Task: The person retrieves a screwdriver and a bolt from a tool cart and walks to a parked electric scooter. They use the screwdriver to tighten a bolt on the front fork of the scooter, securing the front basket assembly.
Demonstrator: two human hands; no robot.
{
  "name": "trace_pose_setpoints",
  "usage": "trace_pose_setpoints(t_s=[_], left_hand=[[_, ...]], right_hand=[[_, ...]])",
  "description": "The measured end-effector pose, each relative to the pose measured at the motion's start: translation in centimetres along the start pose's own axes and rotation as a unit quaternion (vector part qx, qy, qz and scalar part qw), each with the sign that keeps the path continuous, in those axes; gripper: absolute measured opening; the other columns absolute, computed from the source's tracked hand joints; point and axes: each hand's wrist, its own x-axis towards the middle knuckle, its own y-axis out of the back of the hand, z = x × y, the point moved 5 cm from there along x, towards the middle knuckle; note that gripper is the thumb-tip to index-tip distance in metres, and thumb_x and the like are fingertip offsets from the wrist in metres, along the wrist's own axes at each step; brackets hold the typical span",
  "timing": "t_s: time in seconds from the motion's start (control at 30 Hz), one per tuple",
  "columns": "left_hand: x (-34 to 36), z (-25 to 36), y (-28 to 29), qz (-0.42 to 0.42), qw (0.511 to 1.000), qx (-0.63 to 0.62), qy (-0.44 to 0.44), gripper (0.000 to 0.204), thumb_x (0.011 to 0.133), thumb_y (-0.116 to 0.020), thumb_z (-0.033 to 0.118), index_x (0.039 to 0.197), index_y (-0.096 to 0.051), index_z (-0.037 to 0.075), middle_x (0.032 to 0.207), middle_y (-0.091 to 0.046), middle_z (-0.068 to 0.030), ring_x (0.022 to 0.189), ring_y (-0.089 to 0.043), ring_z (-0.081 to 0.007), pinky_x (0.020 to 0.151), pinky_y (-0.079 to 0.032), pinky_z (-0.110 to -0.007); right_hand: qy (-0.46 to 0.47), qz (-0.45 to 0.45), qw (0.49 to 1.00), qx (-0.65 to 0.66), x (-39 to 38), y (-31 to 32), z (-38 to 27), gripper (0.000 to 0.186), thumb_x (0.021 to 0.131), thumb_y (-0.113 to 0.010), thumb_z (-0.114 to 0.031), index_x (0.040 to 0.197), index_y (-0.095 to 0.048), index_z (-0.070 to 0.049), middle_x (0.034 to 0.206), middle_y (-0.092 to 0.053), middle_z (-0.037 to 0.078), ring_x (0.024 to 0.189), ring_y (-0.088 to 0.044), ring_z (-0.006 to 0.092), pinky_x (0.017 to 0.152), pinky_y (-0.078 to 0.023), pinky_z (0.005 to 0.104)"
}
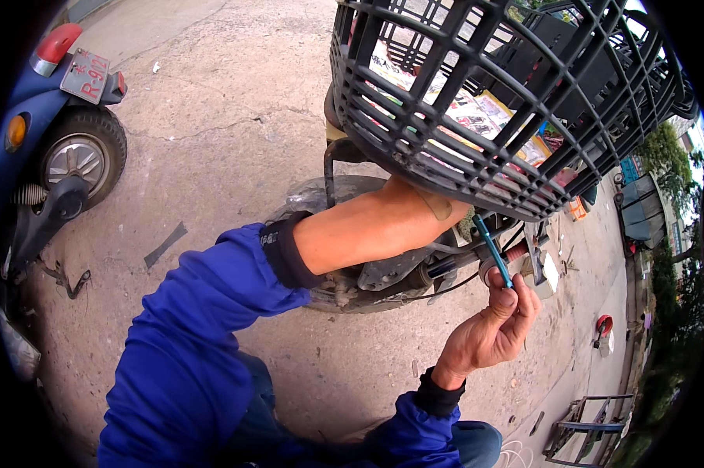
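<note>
My left hand (444, 207) reaches under a black plastic basket (414, 148); a tan patch shows near its wrist. Its fingers are hidden behind the basket's lower edge. Between the thumb and fingers of my right hand (488, 331) is the lower end of a slim teal metal rod (494, 251). The rod slants up and left to the basket's underside, close to where my left hand disappears. Its upper end is too hard to make out. Below the basket are a wheel (367, 300) and a red-brown spring (516, 251) with dark cables.
Printed papers (477, 113) lie in the basket. A blue scooter (47, 117) stands at the left. A metal frame (590, 429) lies on the concrete at the lower right, with a red round object (604, 324) farther off. A dark strip (165, 244) lies on the ground.
</note>
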Motion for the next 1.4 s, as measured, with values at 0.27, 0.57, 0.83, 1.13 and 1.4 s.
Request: trace_pose_setpoints(t_s=[0.27, 0.57, 0.83, 1.13, 1.4], left_hand=[[-1.2, -1.1, -1.2, 0.001, 0.996, -0.087, 0.032, 0.034, 0.109, -0.046, 0.018, 0.138, -0.054, 0.002, 0.135, -0.063, -0.0175, 0.123, -0.063, -0.0305, 0.104, -0.051, -0.039], [-1.0, 1.3, 1.8, -0.009, 1.0, 0.018, 0.007, 0.027, 0.106, -0.051, 0.012, 0.131, -0.056, 0.001, 0.121, -0.065, -0.0213, 0.111, -0.066, -0.0374, 0.091, -0.054, -0.042], [-1.6, 0.4, 1.0, -0.028, 0.998, -0.048, 0.014, 0.028, 0.107, -0.053, 0.015, 0.132, -0.056, 0.002, 0.12, -0.065, -0.0202, 0.107, -0.064, -0.0355, 0.092, -0.054, -0.042], [-1.9, -0.5, 0.8, 0.0, 0.973, -0.219, 0.075, 0.033, 0.109, -0.053, 0.021, 0.135, -0.056, 0.003, 0.127, -0.065, -0.0184, 0.114, -0.062, -0.0339, 0.099, -0.052, -0.043], [-2.0, -0.1, 1.2, 0.013, 0.987, -0.159, -0.013, 0.032, 0.108, -0.054, 0.016, 0.137, -0.058, 0.005, 0.132, -0.063, -0.0175, 0.114, -0.063, -0.0308, 0.095, -0.054, -0.039]], right_hand=[[0.017, 0.004, 1.0, 0.01, 0.3, 0.2, 0.3, 0.023, 0.109, -0.059, -0.01, 0.123, -0.065, 0.007, 0.117, -0.057, 0.01, 0.099, -0.071, 0.0251, 0.096, -0.061, 0.0399], [-0.008, 0.023, 1.0, 0.009, 0.9, 1.8, 0.9, 0.026, 0.11, -0.057, -0.014, 0.119, -0.065, 0.009, 0.117, -0.051, 0.011, 0.105, -0.066, 0.0212, 0.096, -0.065, 0.0396], [-0.005, 0.018, 1.0, -0.001, 1.1, 1.7, 0.9, 0.029, 0.111, -0.056, -0.017, 0.121, -0.064, 0.009, 0.119, -0.053, 0.012, 0.107, -0.065, 0.0214, 0.094, -0.065, 0.0382], [-0.002, 0.018, 1.0, -0.003, 1.2, 1.7, 1.0, 0.03, 0.111, -0.056, -0.018, 0.122, -0.064, 0.009, 0.119, -0.052, 0.012, 0.107, -0.065, 0.021, 0.095, -0.064, 0.037], [-0.003, 0.019, 1.0, 0.008, 1.3, 1.8, 1.1, 0.03, 0.111, -0.056, -0.018, 0.122, -0.064, 0.008, 0.12, -0.052, 0.012, 0.108, -0.064, 0.021, 0.095, -0.063, 0.0363]])
